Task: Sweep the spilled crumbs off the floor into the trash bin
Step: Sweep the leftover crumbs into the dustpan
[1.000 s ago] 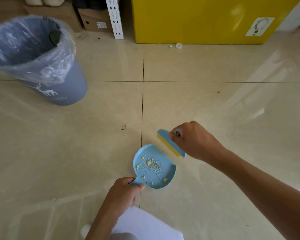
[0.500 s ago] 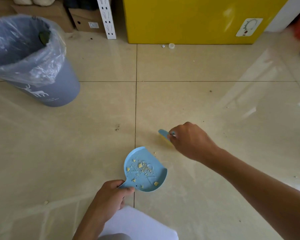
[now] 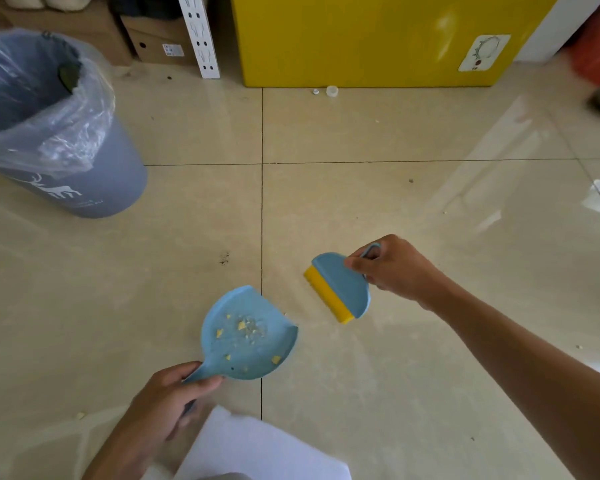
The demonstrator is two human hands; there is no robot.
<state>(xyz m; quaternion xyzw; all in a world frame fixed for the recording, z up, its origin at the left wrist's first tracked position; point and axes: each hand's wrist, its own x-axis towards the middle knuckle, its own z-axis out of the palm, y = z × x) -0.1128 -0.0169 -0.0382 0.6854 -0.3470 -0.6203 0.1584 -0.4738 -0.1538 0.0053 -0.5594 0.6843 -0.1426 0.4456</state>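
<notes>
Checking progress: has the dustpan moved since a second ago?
Yes. The dustpan shifted left: earlier mostly right of the grout line, now mostly left.

The left hand (image 3: 160,400) holds the blue dustpan (image 3: 248,336) with crumbs (image 3: 246,329) in it, near the brush (image 3: 340,287) in the right hand (image 3: 395,268), bin (image 3: 94,181) far left
</notes>
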